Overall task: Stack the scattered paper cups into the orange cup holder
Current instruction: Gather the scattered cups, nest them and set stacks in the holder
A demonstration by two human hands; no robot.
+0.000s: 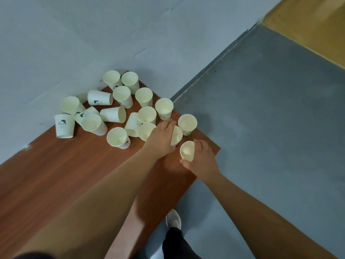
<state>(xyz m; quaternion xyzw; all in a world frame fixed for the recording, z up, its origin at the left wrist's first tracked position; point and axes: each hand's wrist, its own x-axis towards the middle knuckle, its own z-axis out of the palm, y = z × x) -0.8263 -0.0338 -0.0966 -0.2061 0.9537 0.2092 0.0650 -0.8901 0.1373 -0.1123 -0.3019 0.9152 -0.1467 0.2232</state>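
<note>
Several white paper cups (123, 96) with small dark prints are scattered over the far corner of a brown wooden table (65, 174); most stand upright, a few lie on their sides. My right hand (202, 157) grips one upright cup (187, 150) near the table's right edge. My left hand (161, 136) reaches over another upright cup (177, 135), its fingers covering the cup's left side; whether they grip it is hidden. No orange cup holder is in view.
The table stands against a pale blue-grey wall (74, 34). To the right lies a grey floor (270, 109) with a yellow-brown strip at the top right. My shoe (173, 219) and dark trouser leg show below the table's edge.
</note>
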